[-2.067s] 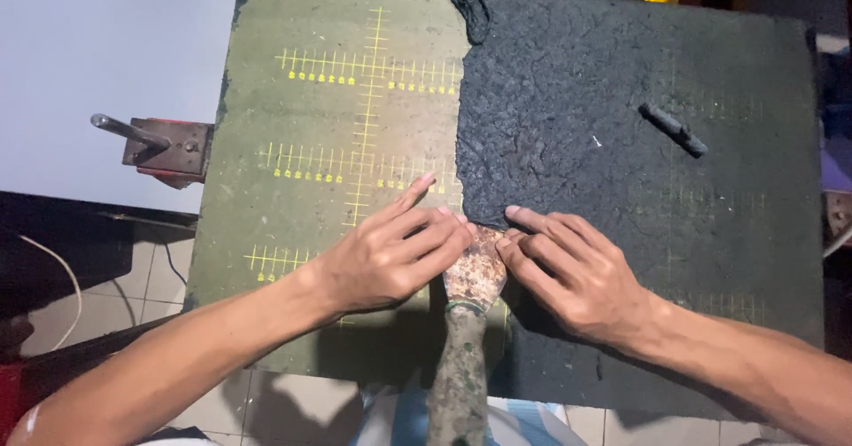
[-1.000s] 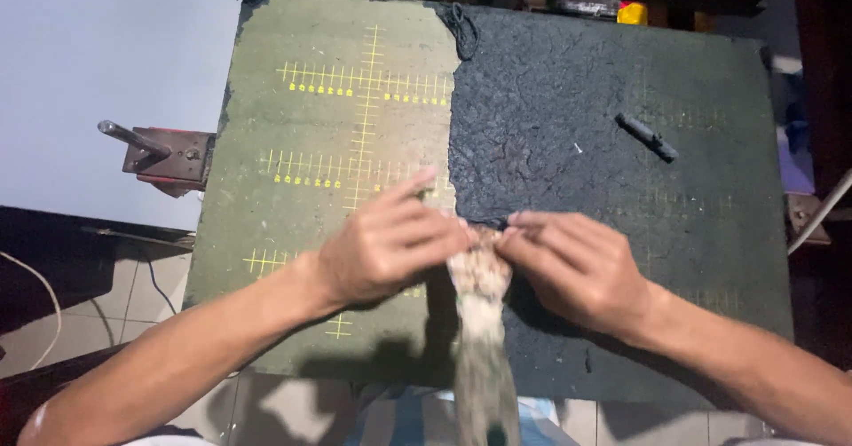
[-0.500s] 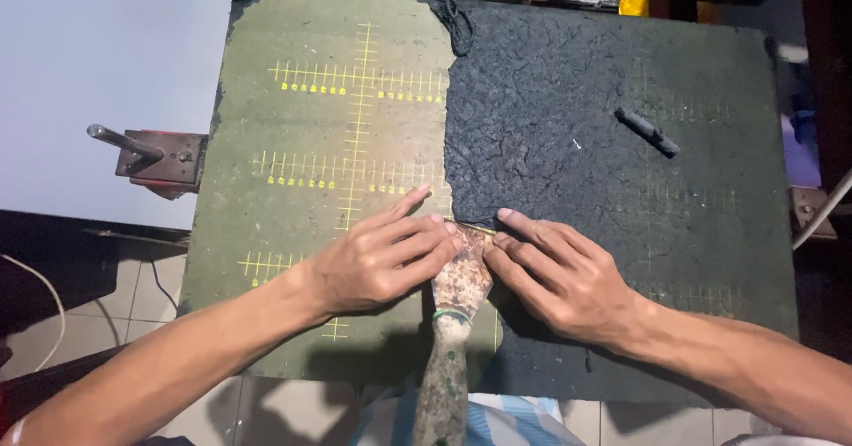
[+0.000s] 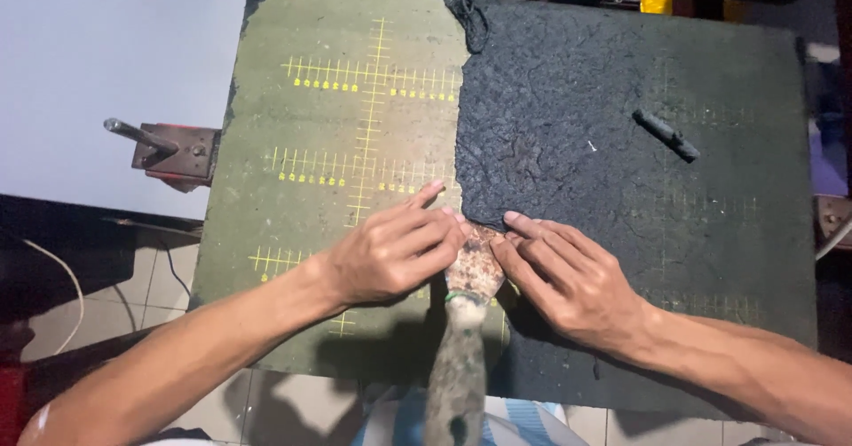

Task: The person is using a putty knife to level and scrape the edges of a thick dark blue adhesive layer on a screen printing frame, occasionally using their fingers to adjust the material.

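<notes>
A rusty scraper with a worn round handle points away from me, its blade tip under the near left edge of a dark rough sheet. The sheet covers the right half of a green mat with yellow ruler marks. My left hand presses on the blade's left side with bent fingers. On the blade's right side lies my right hand, fingertips meeting the left hand's over the blade. The handle runs back towards my body with no hand on it.
A short dark stick lies on the sheet at the right. A metal clamp with a lever sticks out from the board's left edge. A dark knotted cord sits at the sheet's top edge, a yellow object behind the board.
The scraper's handle has swung from leaning right back to nearly straight towards me. Both hands stay on the blade at the sheet's edge.
</notes>
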